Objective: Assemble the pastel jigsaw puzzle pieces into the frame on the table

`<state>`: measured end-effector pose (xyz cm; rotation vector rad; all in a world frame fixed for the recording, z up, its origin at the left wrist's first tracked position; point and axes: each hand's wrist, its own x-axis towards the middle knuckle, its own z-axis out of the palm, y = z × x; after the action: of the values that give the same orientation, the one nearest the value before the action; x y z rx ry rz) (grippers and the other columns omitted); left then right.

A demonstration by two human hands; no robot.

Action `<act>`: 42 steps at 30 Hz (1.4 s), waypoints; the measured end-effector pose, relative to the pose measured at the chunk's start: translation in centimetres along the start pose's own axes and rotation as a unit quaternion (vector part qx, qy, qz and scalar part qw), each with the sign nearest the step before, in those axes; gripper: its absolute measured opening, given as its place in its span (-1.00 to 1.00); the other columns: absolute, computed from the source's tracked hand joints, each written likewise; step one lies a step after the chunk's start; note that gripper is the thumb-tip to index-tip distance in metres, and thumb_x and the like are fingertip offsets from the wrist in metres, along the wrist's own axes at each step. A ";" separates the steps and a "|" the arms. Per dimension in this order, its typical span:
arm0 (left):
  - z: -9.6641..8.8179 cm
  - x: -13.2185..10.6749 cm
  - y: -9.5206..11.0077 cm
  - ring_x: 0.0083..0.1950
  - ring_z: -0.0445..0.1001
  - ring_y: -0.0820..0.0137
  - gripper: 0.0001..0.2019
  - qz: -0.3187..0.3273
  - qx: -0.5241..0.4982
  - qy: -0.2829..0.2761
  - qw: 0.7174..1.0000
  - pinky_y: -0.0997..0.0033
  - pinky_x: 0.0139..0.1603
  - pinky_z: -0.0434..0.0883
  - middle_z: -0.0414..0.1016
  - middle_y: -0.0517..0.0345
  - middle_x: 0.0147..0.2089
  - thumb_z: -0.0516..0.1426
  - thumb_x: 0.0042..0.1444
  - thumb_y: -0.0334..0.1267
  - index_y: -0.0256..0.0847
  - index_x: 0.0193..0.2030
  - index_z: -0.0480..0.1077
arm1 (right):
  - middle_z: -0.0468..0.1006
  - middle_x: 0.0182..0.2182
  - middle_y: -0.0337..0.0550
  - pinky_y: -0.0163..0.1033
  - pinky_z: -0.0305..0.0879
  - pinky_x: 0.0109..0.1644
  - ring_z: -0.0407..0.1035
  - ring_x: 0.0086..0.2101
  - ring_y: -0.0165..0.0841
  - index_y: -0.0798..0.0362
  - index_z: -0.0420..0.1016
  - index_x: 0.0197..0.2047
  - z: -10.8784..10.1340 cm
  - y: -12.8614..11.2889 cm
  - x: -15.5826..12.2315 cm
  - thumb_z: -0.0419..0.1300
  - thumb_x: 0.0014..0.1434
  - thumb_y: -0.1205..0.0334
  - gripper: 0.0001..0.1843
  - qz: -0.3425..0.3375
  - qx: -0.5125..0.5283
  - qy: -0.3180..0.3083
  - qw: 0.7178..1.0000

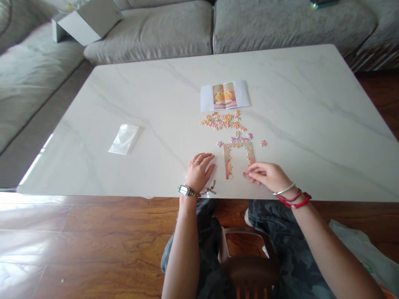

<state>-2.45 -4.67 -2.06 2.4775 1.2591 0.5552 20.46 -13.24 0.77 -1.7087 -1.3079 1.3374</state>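
A partly joined jigsaw frame lies on the white marble table, shaped like an arch. My right hand is at the frame's lower right end, fingertips pinched on a small puzzle piece. My left hand rests flat on the table just left of the frame, fingers spread, holding nothing. A heap of loose pieces lies beyond the frame. A folded reference picture of a yellow figure lies behind the heap.
An empty clear plastic bag lies on the table's left half. A grey sofa runs behind the table, with a white box on it. A brown stool stands between my knees on the wooden floor.
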 end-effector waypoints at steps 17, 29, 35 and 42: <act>-0.3 -0.1 -0.7 0.02 0.25 0.31 -0.72 -0.004 -0.001 0.014 1.000 0.15 0.03 0.26 0.35 0.08 -0.04 -0.03 0.08 -0.25 -0.12 -0.04 0.28 | 0.52 -0.46 -0.13 -0.41 0.21 -0.52 0.41 -0.46 -0.41 0.10 0.28 -0.49 -2.6 1.2 1.5 0.21 -0.14 0.06 -0.72 0.061 0.174 0.029 0.982; -0.1 0.4 -0.5 0.02 0.24 0.31 -0.72 -0.002 -0.001 -0.003 1.000 0.16 0.01 0.26 0.34 0.07 -0.03 -0.04 0.09 -0.26 -0.14 -0.05 0.28 | 0.46 -0.48 -0.20 -0.39 0.23 -0.49 0.33 -0.48 -0.49 0.09 0.45 -0.29 -4.9 1.8 1.8 0.21 -0.15 0.17 -0.70 0.043 0.252 0.038 0.966; 0.1 0.5 -0.1 0.04 0.22 0.33 -0.72 -0.003 0.000 -0.010 1.000 0.20 0.03 0.24 0.33 0.08 -0.02 -0.04 0.10 -0.26 -0.15 -0.04 0.28 | 0.43 -0.45 -0.21 -0.31 0.35 -0.42 0.39 -0.41 -0.40 0.08 0.31 -0.22 -1.7 0.7 1.2 0.16 -0.09 0.24 -0.71 -0.028 0.132 -0.004 0.991; 0.0 0.5 -0.2 0.03 0.23 0.32 -0.71 -0.001 -0.009 -0.010 1.000 0.19 0.03 0.24 0.33 0.07 -0.01 -0.04 0.10 -0.26 -0.16 -0.03 0.27 | 0.48 -0.38 -0.20 -0.26 0.39 -0.27 0.41 -0.39 -0.43 -0.02 0.22 -0.11 3.1 -0.2 0.7 0.07 -0.04 0.41 -0.63 -0.122 -0.034 0.010 0.992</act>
<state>-2.36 -4.17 -2.07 2.4606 1.2435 0.5385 17.51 -12.84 -0.26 -1.5425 -1.5125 1.1436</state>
